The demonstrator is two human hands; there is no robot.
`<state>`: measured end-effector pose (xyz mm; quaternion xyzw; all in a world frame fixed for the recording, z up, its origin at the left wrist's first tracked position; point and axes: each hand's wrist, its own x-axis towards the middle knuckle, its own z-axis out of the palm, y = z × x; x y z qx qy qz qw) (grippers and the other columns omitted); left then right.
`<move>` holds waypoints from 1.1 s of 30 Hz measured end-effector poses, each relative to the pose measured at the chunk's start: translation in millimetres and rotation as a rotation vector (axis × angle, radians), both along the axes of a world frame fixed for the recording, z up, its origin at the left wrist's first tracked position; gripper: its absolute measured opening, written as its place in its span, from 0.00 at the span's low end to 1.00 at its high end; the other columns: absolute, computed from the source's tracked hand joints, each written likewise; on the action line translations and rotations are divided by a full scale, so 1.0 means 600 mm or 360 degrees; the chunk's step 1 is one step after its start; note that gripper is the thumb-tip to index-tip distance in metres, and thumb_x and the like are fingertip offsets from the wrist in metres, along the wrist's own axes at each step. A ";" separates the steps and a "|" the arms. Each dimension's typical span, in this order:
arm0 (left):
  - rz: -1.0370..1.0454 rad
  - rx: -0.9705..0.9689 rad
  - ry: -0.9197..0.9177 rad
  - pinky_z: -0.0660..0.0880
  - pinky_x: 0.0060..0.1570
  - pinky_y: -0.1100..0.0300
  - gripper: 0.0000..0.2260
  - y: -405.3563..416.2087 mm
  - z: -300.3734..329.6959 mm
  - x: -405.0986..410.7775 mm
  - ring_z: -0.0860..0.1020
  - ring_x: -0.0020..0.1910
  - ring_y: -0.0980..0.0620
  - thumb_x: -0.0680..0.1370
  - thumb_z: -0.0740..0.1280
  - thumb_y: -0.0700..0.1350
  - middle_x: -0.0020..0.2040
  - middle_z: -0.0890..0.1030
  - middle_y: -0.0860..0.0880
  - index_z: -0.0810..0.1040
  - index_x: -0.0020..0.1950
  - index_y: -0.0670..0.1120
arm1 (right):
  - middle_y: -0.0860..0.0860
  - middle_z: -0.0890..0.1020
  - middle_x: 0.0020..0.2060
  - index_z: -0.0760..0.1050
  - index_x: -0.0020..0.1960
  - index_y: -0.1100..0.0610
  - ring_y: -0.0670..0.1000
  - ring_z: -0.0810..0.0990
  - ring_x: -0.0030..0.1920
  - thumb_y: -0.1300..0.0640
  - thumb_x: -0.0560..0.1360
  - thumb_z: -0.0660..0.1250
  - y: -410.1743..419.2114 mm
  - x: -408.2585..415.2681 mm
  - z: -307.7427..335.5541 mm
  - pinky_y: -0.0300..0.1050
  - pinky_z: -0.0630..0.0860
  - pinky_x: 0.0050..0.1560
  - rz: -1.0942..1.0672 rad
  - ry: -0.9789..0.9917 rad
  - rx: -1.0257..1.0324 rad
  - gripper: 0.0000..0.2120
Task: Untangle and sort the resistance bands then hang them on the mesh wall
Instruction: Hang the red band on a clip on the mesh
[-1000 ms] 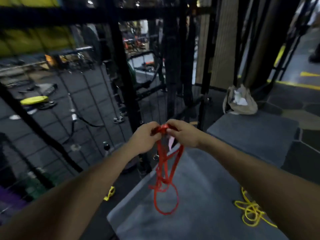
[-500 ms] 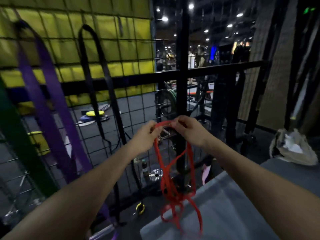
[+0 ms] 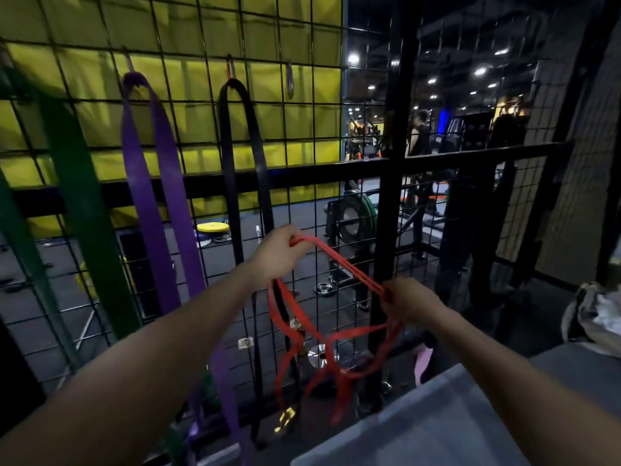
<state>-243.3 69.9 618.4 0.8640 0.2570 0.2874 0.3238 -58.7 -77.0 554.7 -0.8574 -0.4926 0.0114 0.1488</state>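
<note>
Two hands are gripping the red band (image 3: 339, 264): left hand (image 3: 279, 253) higher, nearer the empty hook (image 3: 290, 83); right hand (image 3: 408, 299) lower.

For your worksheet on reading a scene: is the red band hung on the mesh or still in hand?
Still in hand. The left hand and right hand grip the red band; its tangled loops dangle before the mesh.

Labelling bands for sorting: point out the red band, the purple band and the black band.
red band (image 3: 339, 264), head view, taut strands between the hands
purple band (image 3: 148, 210), head view, left strap
black band (image 3: 260, 169), head view, right strap
</note>
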 end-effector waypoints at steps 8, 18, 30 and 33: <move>0.0076 0.0091 0.0227 0.63 0.24 0.68 0.09 0.040 0.000 -0.029 0.67 0.28 0.55 0.77 0.66 0.47 0.30 0.69 0.49 0.76 0.41 0.42 | 0.54 0.79 0.39 0.71 0.37 0.56 0.55 0.78 0.41 0.55 0.74 0.68 -0.029 0.046 0.002 0.44 0.72 0.40 -0.0283 0.0102 -0.0001 0.09; 0.0136 -0.0277 0.0124 0.64 0.29 0.61 0.10 0.016 -0.019 0.009 0.65 0.28 0.53 0.80 0.59 0.50 0.30 0.65 0.49 0.72 0.42 0.46 | 0.52 0.79 0.28 0.74 0.38 0.61 0.43 0.78 0.22 0.54 0.72 0.70 -0.014 -0.002 0.068 0.33 0.71 0.23 -0.0073 0.1214 0.0840 0.11; -0.0173 -0.0560 0.0143 0.65 0.31 0.62 0.15 -0.052 -0.048 0.044 0.64 0.27 0.55 0.77 0.63 0.54 0.30 0.65 0.51 0.74 0.54 0.43 | 0.53 0.76 0.29 0.75 0.42 0.64 0.41 0.75 0.19 0.54 0.74 0.68 -0.007 -0.029 0.098 0.32 0.70 0.21 -0.0054 0.1375 0.1125 0.12; -0.0170 -0.0646 0.0019 0.71 0.35 0.62 0.09 -0.051 -0.040 0.050 0.68 0.31 0.55 0.79 0.61 0.50 0.36 0.70 0.48 0.73 0.50 0.44 | 0.53 0.77 0.30 0.76 0.48 0.66 0.40 0.75 0.19 0.54 0.73 0.69 -0.007 -0.023 0.095 0.32 0.70 0.21 -0.0087 0.1418 0.1159 0.14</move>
